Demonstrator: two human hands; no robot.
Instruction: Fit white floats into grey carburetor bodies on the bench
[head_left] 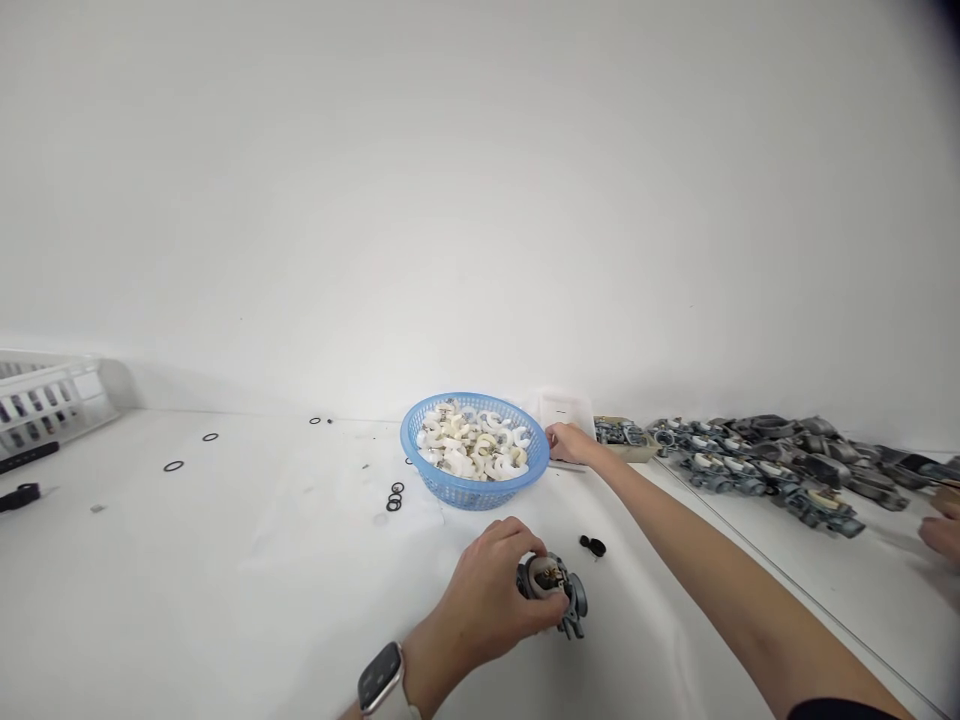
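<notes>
My left hand (499, 590), with a watch on the wrist, grips a grey metal carburetor (574, 592) on the white table; a pale float and brass parts show in its upturned body. My right hand (571, 443) is stretched forward to a white tray (568, 408), beside the rim of a blue basket (480, 493). Its fingers are curled down and pressed together, their tips partly hidden, and I cannot make out what is in them. White plastic floats (469, 440) fill the basket. Near the carburetor lies a small black part (594, 546).
Several carburetors (735, 465) and grey metal bowls (817, 445) are heaped at the right, near another person's hand (941, 530). A box of metal parts (622, 435) stands behind my right forearm. Black rubber rings (394, 497) lie left of the basket; a white crate (56, 400) is far left.
</notes>
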